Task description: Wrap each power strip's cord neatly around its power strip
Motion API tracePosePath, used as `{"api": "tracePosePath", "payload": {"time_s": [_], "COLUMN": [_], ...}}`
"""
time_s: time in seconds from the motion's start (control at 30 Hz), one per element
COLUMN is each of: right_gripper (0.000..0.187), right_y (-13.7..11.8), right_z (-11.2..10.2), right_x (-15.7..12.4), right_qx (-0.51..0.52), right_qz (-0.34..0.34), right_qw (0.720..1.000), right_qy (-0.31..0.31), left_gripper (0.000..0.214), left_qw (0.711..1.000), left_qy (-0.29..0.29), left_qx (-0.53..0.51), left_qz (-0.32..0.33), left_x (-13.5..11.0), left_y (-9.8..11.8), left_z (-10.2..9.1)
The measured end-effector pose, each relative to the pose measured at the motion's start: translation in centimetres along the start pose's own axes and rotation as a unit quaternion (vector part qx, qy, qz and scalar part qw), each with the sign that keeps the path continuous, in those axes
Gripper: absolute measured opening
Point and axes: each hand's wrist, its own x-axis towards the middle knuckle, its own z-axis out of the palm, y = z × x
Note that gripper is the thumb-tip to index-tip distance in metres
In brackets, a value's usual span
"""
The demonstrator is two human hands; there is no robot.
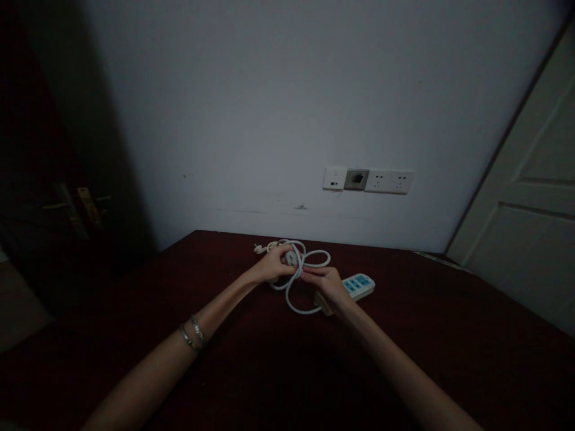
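My left hand (pixel 272 264) is closed around a pale plug (pixel 291 258) whose face points up between thumb and fingers. With its fingertips pressed together, my right hand (pixel 330 282) pinches the white power cord (pixel 299 312) just beside the plug. The cord loops and crosses itself around both hands. It runs to a white power strip (pixel 366 286) with blue socket faces, which lies on the table partly hidden behind my right hand and wrist. Beyond my left hand lies a second, smaller white plug (pixel 259 248) on a cream cord.
The dark red table (pixel 215 257) meets a pale wall (pixel 251 120). Wall sockets (pixel 389 181) sit in a row above its back edge, beside a grey outlet plate (pixel 356 179). A white panelled door (pixel 534 191) stands at right. A dark door with a handle (pixel 90 206) is at left.
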Motion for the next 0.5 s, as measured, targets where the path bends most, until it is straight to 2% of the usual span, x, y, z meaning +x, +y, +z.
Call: {"api": "tracePosePath", "payload": {"time_s": [0.17, 0.27, 0.33, 0.4, 0.5], "right_gripper": [0.039, 0.041, 0.043, 0.042, 0.039], "right_y": [-0.5, -1.3, -1.6, -1.4, -0.7], "right_z": [-0.9, -1.0, -0.8, -0.5, -0.7], "right_x": [0.5, 0.5, 0.4, 0.3, 0.4], "right_qx": [0.048, -0.034, -0.143, -0.236, -0.294], "right_qz": [0.013, -0.028, -0.076, -0.128, -0.195], "right_qw": [0.997, 0.996, 0.986, 0.963, 0.934], "right_qy": [-0.053, -0.074, -0.05, -0.009, 0.054], "left_gripper": [0.03, 0.028, 0.024, 0.023, 0.023], "left_qw": [0.998, 0.992, 0.986, 0.981, 0.974], "left_qy": [0.035, 0.084, 0.108, 0.119, 0.136], "left_qx": [0.032, 0.09, 0.125, 0.147, 0.163], "left_qz": [0.031, 0.026, 0.031, 0.043, 0.075], "left_x": [0.0, 0.1, 0.1, 0.1, -0.1], "left_y": [0.2, 0.0, -0.3, -0.6, -0.7], "left_z": [0.3, 0.4, 0.6, 0.9, 1.7]}}
